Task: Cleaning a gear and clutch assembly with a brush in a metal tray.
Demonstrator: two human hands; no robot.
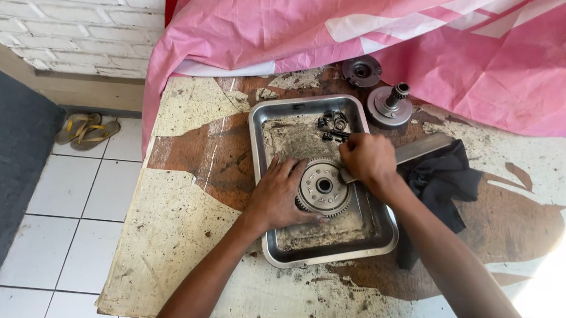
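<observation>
Gear (pixel 324 187) sits centre frame in the tray (pixel 383 240). Left hand (pixel 279 195) is spread wide, bracing its rim. Right hand (pixel 368 159) is closed around a flat tool (pixel 421 150), tip at the gear's edge. Step: scraping or prying, likely. Next calls for a firm brace.

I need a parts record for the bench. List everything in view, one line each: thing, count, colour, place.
gear: 1, grey metal, in the tray, under both hands
tray: 1, steel, mid table
small parts: a cluster, dark, tray's far end
hub: 1, grey with a toothed shaft, beyond the tray
disc: 1, dark metal, far table edge by the cloth
rag: 1, black, right of the tray
cloth: 1, pink and white, draped over the far end
table: 1, worn cream and brown
sandals: 1 pair, olive, on the floor at left
left hand: steadies the gear
right hand: grips a flat tool at the gear
</observation>
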